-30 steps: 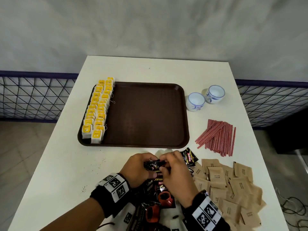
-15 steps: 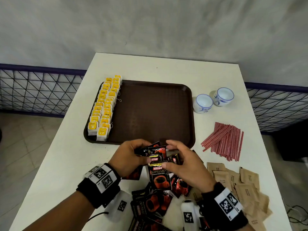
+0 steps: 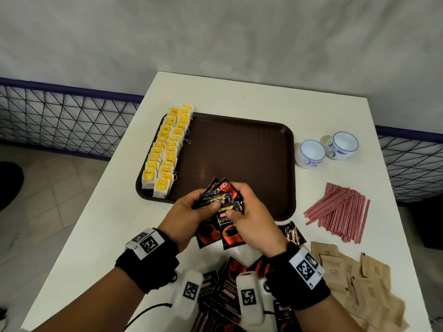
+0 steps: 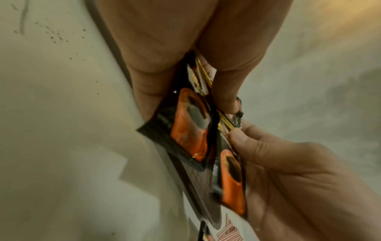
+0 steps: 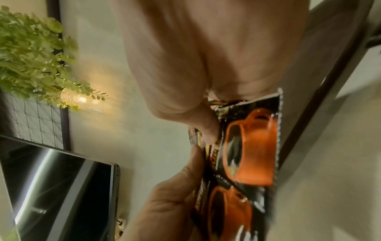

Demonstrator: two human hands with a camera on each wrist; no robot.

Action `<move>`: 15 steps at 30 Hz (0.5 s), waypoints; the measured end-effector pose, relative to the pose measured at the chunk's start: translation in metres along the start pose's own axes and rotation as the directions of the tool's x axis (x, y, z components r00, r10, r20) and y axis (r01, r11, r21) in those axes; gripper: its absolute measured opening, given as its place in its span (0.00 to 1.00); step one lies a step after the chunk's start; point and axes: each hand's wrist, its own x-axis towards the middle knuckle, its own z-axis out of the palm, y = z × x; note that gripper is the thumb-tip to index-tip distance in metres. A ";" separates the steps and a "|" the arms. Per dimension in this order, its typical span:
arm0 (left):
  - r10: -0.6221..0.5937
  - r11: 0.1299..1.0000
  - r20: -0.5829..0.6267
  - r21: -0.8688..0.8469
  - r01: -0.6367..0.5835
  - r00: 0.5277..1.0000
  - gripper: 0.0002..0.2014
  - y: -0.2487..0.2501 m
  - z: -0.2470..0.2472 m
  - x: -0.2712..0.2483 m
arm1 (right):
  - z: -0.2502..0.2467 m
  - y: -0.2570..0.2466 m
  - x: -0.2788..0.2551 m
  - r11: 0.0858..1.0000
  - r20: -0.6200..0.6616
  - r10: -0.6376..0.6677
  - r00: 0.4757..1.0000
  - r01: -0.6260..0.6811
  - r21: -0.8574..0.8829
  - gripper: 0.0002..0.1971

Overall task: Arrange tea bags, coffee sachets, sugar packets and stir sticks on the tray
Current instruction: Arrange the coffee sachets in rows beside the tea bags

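- The bundle of coffee sachets point(image 3: 221, 202), black with red cups printed on them, is now raised over the near edge of the tray point(image 3: 239, 149); a second ago it sat low over the loose sachet pile point(image 3: 225, 283) at the table's near edge.
- The left hand point(image 3: 184, 216) has its fingers and thumb curled round the bundle's left side; the right hand point(image 3: 254, 219) pinches the right side, thumb on top. Both hold firmly.
- In the wrist views the sachets fan out unevenly, so they are probably still being squared up, though blur makes the count uncertain.
- Tea bags point(image 3: 165, 149) already stand in two rows along the tray's left edge; the rest of the tray is bare.
- The lift suggests the coffee is about to go down beside the tea.
- Stir sticks point(image 3: 340, 212) lie off the tray's right edge, sugar packets point(image 3: 354, 283) at the table's near right corner; both wait.
- Two small cups point(image 3: 326, 149) stand just beyond the tray's right edge.
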 end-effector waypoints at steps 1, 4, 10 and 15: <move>-0.012 1.000 -0.002 -0.028 0.012 1.000 0.15 0.001 -0.002 0.000 | 0.002 -0.002 0.003 1.000 -0.001 0.009 1.000 -0.009 0.023 0.27; -0.018 0.996 -0.018 -0.090 0.017 1.000 0.15 0.004 -0.014 0.002 | 0.009 -0.005 0.011 0.994 -0.059 0.053 0.997 -0.047 0.095 0.26; 0.006 0.986 -0.008 -0.167 -0.007 1.000 0.13 0.018 -0.040 0.022 | 0.025 -0.009 0.037 0.995 -0.193 0.085 0.978 -0.074 0.067 0.12; 0.033 0.965 0.024 -0.262 -0.025 0.999 0.15 0.038 -0.063 0.041 | 0.042 -0.032 0.060 0.989 -0.161 0.055 0.985 -0.032 0.141 0.19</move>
